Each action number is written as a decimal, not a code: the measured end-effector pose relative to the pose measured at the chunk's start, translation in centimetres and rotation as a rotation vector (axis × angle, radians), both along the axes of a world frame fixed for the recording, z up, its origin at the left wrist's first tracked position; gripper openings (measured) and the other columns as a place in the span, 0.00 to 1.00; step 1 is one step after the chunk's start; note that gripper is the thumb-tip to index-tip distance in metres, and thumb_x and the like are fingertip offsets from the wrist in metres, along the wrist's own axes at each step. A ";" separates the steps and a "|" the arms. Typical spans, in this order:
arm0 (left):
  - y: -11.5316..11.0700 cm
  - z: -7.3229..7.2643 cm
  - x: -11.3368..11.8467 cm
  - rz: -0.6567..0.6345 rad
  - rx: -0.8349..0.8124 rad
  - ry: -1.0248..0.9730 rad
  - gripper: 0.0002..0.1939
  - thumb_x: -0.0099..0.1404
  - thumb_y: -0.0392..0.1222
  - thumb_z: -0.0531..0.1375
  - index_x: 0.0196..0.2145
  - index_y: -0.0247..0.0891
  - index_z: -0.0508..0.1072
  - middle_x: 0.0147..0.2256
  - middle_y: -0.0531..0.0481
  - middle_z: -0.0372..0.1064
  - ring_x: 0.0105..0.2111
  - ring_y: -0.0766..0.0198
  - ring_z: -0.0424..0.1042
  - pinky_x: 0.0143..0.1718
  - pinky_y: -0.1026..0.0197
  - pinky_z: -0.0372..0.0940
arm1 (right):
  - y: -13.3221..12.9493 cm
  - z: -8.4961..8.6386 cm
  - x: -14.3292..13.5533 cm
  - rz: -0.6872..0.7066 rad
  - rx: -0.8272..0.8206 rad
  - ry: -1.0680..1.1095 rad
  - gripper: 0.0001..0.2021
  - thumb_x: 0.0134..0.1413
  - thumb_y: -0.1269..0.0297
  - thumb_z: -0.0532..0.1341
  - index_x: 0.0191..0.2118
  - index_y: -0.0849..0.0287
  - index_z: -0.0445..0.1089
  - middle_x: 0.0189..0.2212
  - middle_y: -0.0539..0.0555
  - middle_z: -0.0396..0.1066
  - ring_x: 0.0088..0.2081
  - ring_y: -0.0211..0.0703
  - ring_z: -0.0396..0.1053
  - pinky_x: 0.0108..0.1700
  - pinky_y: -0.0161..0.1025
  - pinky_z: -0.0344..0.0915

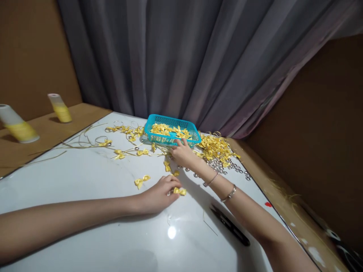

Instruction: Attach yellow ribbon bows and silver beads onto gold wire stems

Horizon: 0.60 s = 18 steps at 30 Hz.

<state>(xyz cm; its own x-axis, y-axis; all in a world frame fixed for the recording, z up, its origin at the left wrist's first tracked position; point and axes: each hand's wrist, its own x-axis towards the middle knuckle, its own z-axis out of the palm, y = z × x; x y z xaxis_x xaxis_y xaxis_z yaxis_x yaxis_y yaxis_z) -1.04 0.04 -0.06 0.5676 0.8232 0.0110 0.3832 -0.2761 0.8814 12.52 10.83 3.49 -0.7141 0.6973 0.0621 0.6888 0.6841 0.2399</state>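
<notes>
My left hand (163, 193) is closed, pinching a small yellow ribbon bow (180, 191) between thumb and fingers, low over the white tabletop. Farther forward, my right hand (183, 154) reaches to the front of a blue plastic basket (195, 139), its visible fingers spread. Its fingertips are by a bunch of gold ties (162, 151); whether one is between them is hidden. Loose yellow bows lie near both hands, among them one bow (142, 181) left of my left hand and another bow (167, 166) beside my right hand. More yellow bows (161, 129) fill part of the basket.
Right of the basket is a heap of yellow bows (215, 147), with silver beads (217, 165) before it. Black thread snips (231, 226) lie beneath my right forearm. Two yellow thread spools (61, 109) (21, 130) stand at left. A grey curtain (170, 56) hangs behind.
</notes>
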 end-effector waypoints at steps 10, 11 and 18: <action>10.1 22.6 -13.1 0.329 0.911 0.286 0.34 0.62 0.42 0.31 0.31 0.12 0.69 0.50 0.47 0.62 0.55 0.43 0.53 0.47 0.52 0.51 | 2.3 0.0 -0.2 -0.052 0.005 0.188 0.09 0.50 0.74 0.59 0.27 0.62 0.77 0.27 0.62 0.75 0.45 0.54 0.62 0.49 0.50 0.46; 11.9 24.4 -14.8 0.640 1.120 0.223 0.36 0.61 0.39 0.27 0.31 0.10 0.68 0.52 0.46 0.59 0.56 0.43 0.51 0.46 0.51 0.50 | 2.6 0.1 0.0 -0.069 -0.006 0.230 0.09 0.51 0.73 0.60 0.26 0.61 0.77 0.26 0.60 0.75 0.44 0.53 0.63 0.48 0.49 0.47; 19.2 20.3 -22.5 1.284 0.713 0.204 0.19 0.66 0.39 0.57 0.53 0.28 0.61 0.49 0.41 0.63 0.43 0.57 0.68 0.42 0.48 0.65 | 3.7 1.3 0.8 -0.197 -0.110 0.532 0.07 0.47 0.64 0.65 0.23 0.59 0.77 0.25 0.54 0.76 0.36 0.49 0.69 0.42 0.44 0.52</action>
